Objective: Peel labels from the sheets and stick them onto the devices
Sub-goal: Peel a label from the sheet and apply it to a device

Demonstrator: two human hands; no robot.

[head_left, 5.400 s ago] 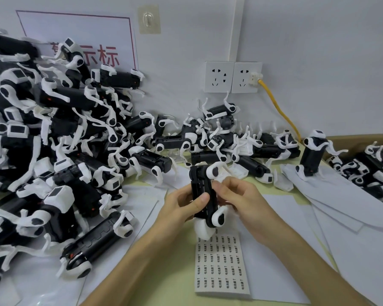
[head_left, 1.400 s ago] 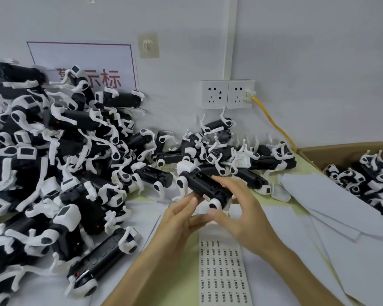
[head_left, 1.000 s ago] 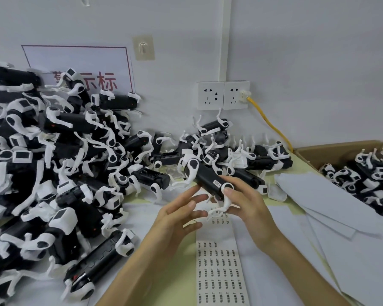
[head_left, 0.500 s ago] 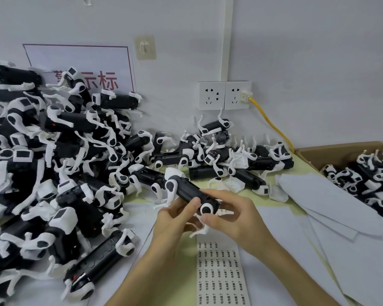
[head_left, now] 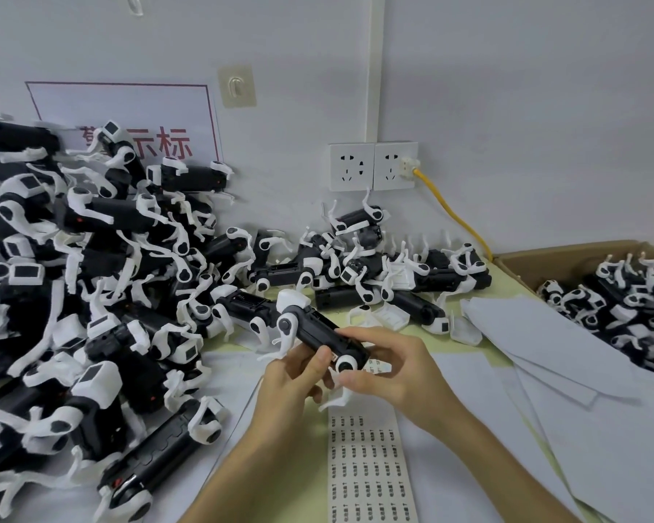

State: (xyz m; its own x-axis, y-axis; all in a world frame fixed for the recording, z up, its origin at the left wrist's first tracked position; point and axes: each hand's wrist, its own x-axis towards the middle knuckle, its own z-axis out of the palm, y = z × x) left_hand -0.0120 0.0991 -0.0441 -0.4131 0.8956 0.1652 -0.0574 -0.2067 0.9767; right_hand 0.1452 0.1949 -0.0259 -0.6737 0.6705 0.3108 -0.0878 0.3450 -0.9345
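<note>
Both hands are closed around one device [head_left: 323,334], which they hold in the air above the far end of the label sheet [head_left: 370,462]. On the left hand [head_left: 293,381] the fingers are curled under the black body and the thumb [head_left: 320,358] presses on its near side. On the right hand [head_left: 391,368] the index finger is bent over the top of the body and the thumb lies just below the round white joint at the near end, so this hand also grips the device. The device is tilted, with its white end pointing up and away to the left. Beside the left thumb tip there is a small pale patch on the body; I cannot tell if it is a label.

The label sheet lies flat on the table [head_left: 506,281], near the person, with rows of small printed labels. A big pile of black and white devices [head_left: 91,277] fills the left side and reaches along the wall. To the right lie blank white sheets [head_left: 544,334], and behind them a cardboard box [head_left: 552,254] holds more devices [head_left: 627,307]. On the wall are two sockets [head_left: 372,166]; a yellow cable [head_left: 454,217] is plugged into the right one.
</note>
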